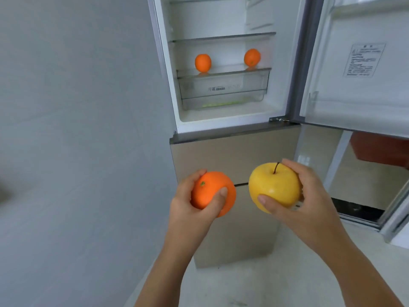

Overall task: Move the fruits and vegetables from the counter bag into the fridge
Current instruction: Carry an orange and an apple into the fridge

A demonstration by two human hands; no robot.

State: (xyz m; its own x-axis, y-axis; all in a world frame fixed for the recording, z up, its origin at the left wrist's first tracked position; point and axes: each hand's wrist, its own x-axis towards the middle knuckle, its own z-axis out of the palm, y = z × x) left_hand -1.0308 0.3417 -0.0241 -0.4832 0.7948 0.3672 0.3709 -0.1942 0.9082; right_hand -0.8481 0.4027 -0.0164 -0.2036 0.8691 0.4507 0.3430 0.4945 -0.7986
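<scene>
**Two More Fruits Going to the Fridge**

The person is standing in front of the fridge [232, 151]. Its top door [354, 89] is hanging wide open on the right. The left hand [188, 209] is curling its fingers and thumb round an orange [210, 189]. The right hand [307, 196] is gripping a yellow apple [274, 187] the same way. Both fruits are sitting low, in front of the fridge's shut bottom part, not yet inside.

Two small oranges are already lying in the fridge, one [203, 62] at the left and one [252, 57] at the right. They are resting on the shelf [223, 73] over the clear drawer [223, 94]. So I think the job is partly done. The bag is not showing, so I cannot tell how much is left.

Lots of room is waiting on that shelf between the two small oranges. The hands are going to need to lift up over the fridge's front lip. The next shelf up is hanging close above, and the wall [77, 107] is standing close on the fridge's left.
</scene>
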